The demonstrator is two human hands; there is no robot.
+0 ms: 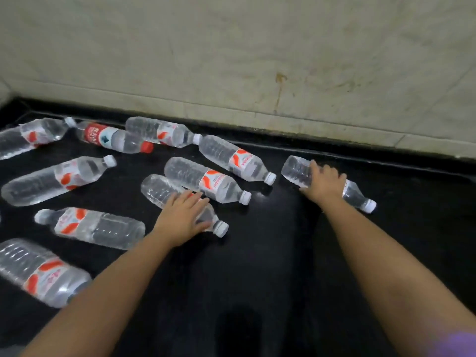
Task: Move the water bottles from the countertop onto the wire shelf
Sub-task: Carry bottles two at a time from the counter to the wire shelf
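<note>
Clear water bottles [52, 179] lie on their sides across the black countertop [270, 253], caps mostly pointing right. The left hand [183, 217] rests flat, fingers spread, on one bottle [159, 189]. The right hand [325, 182] wraps around another bottle [296, 169] near the wall [231, 47].

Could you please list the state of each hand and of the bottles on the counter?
Left hand: on a lying bottle.
Right hand: gripping the far-right bottle, which lies flat.
Red-cap bottle: lying, capped.
Other bottles: all lying on the counter.
</note>
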